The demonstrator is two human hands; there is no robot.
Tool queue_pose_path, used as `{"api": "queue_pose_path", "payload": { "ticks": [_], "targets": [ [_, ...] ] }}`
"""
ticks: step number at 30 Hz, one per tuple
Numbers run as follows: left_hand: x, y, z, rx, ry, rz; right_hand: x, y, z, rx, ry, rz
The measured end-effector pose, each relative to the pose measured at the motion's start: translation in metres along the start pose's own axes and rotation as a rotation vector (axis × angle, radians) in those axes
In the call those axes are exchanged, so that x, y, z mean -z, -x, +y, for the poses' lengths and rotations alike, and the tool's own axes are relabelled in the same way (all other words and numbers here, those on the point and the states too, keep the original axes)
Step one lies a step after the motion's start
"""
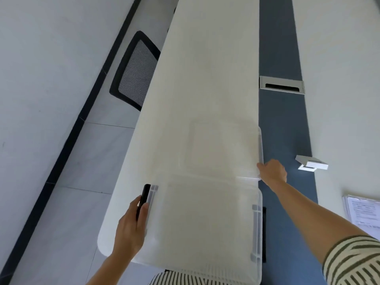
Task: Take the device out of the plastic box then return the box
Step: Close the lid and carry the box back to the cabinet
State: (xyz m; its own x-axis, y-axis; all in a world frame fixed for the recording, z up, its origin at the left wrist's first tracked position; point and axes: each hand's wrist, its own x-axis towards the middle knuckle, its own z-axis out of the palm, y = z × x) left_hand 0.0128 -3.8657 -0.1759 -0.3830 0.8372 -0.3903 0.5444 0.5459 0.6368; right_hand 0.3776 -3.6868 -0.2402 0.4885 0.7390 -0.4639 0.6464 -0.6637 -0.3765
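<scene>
A clear plastic box (pixel 205 227) sits at the near end of the long white table (pixel 209 68), close to my body. Its see-through lid (pixel 224 149) is raised at the far side. My right hand (pixel 273 171) reaches out and grips the lid's right corner. My left hand (pixel 131 225) is at the box's left wall, shut on a slim black device (pixel 145 199) that stands upright just outside the rim. Nothing can be made out inside the box.
A black mesh chair (pixel 135 70) stands left of the table. A dark blue strip (pixel 281 130) runs along the table's middle with a grey cable slot (pixel 280 85). A small white block (pixel 311 163) and a stack of papers (pixel 362 210) lie on the right.
</scene>
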Motion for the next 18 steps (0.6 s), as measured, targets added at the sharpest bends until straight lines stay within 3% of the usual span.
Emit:
{"api": "queue_pose_path", "payload": {
  "ticks": [6, 11, 15, 18],
  "targets": [
    [0.004, 0.003, 0.001, -0.030, 0.055, -0.046, 0.045, 0.030, -0.040, -0.257, -0.640, -0.235],
    [0.005, 0.000, -0.006, -0.074, 0.110, -0.081, 0.086, 0.093, -0.054, -0.098, -0.696, -0.208],
    [0.012, -0.008, -0.008, -0.041, 0.180, -0.131, 0.082, 0.148, -0.023, -0.015, -0.739, -0.284],
    [0.023, -0.018, -0.008, -0.120, 0.260, -0.098, 0.063, 0.191, 0.006, 0.013, -0.726, -0.301]
  ]
}}
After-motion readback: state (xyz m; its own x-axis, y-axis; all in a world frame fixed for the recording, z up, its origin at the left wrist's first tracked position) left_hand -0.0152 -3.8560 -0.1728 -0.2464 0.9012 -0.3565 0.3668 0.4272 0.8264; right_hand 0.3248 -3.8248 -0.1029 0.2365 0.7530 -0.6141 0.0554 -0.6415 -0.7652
